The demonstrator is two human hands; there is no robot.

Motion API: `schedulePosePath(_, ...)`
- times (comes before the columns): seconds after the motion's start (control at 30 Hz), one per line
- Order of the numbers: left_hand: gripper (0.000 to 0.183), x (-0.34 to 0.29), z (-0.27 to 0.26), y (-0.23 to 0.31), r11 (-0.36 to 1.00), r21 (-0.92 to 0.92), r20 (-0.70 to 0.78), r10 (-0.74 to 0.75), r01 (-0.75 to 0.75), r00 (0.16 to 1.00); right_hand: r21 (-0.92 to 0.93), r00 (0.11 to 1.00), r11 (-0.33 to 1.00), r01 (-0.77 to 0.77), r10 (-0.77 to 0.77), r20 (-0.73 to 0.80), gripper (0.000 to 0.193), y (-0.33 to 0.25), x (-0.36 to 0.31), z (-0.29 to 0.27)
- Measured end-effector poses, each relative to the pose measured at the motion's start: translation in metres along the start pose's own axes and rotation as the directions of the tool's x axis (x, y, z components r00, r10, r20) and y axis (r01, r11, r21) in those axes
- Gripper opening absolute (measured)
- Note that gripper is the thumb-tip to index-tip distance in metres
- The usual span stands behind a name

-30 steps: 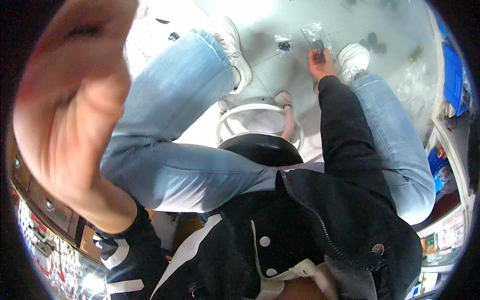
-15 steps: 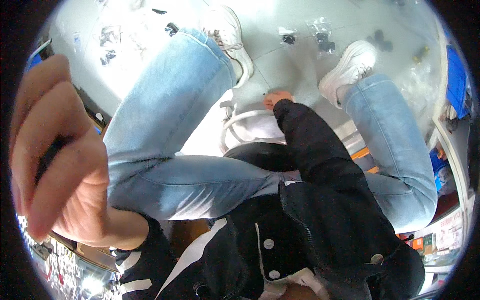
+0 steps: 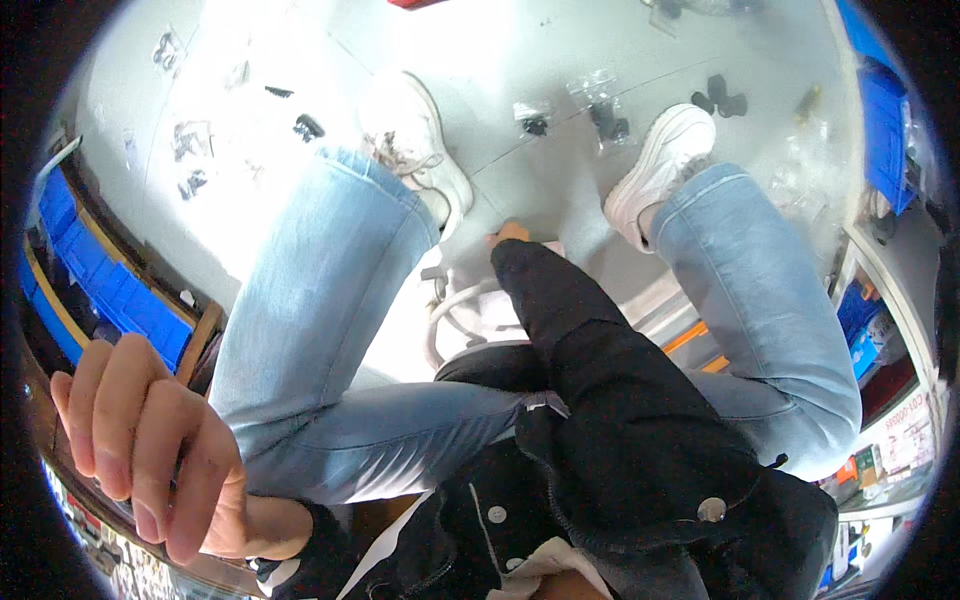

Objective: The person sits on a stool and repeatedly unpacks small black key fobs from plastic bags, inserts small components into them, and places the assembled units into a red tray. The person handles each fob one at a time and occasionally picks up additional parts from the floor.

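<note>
My left hand (image 3: 155,450) is raised at the lower left, beside my bent left knee. Its fingers curl downward with thumb and fingertips close together. A small dark patch shows between them, and I cannot make out what it is. My right hand (image 3: 510,232) reaches down between my lower legs, mostly covered by its black sleeve (image 3: 590,340). Only a bit of skin shows, so the fingers are hidden. Closest to it is a pale curved tube (image 3: 440,325), apparently part of a white object low between my legs. Whether the hand touches it is unclear.
Small clear bags with black parts (image 3: 535,125) lie on the grey floor (image 3: 480,60) beyond my white shoes (image 3: 660,160). Loose black pieces (image 3: 720,97) lie nearby. Blue bins (image 3: 120,290) line a shelf at left. Another blue bin (image 3: 885,130) stands at far right, above cluttered shelving (image 3: 890,450).
The view has shifted, showing more floor and the left shelf. My left hand has dropped lower and appears smaller, its fingers now pointing down. Less of my right hand shows past its sleeve.
</note>
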State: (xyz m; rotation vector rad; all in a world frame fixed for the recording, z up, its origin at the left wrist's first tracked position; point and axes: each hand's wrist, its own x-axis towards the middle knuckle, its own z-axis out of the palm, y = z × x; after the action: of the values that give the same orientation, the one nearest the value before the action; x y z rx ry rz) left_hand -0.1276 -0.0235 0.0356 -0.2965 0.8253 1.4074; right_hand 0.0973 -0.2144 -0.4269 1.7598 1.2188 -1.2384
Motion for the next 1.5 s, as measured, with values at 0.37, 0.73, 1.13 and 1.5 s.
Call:
schedulePosePath(0.37,0.014,0.012,0.031,-0.015,0.999,-0.038,0.169,0.018,-0.012,0.986,0.79,0.865,0.523,0.32,-0.501,-0.02,0.019,-0.113,-0.107,-0.211)
schedulePosePath(0.73,0.041,0.059,0.073,-0.055,0.975,-0.127,0.533,-0.088,0.182,0.841,0.513,0.418,0.088,0.854,-0.703,-0.576,0.012,-0.091,-0.361,-0.397)
schedulePosePath(1.13,0.04,0.055,0.091,-0.086,0.985,-0.076,0.593,-0.081,0.156,0.801,0.52,0.454,0.065,0.852,-0.588,-0.67,0.017,-0.08,-0.367,-0.401)
schedulePosePath(1.5,0.033,0.055,0.098,-0.09,0.941,-0.15,0.623,-0.149,0.303,0.768,0.303,0.251,-0.007,0.953,-0.543,-0.801,0.027,-0.078,-0.361,-0.401)
